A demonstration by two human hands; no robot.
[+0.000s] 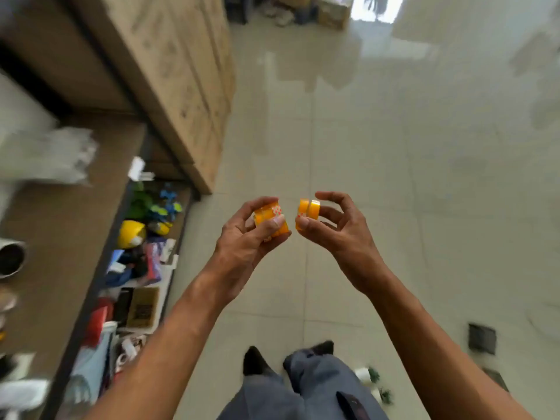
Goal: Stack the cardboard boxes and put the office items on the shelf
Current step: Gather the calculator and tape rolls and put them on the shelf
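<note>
1. Nearest the camera, the person's legs in grey-blue trousers (318,386) and dark shoes stand on the pale tiled floor (394,177).
2. Above the floor, the left hand (242,237) curls its fingers and thumb round a stack of small orange tape rolls (270,219).
3. Just right of it, apart by a narrow gap, the right hand (336,225) pinches two more orange tape rolls (307,214) between thumb and forefinger, the other fingers loosely curled.
4. On the left, the shelf (91,262) holds mixed office items on its lower level, among them a yellow tape roll (130,233).
5. Farther left, large cardboard boxes (181,71) stand against the shelf.
6. Far off, blurred clutter lies on the floor.
</note>
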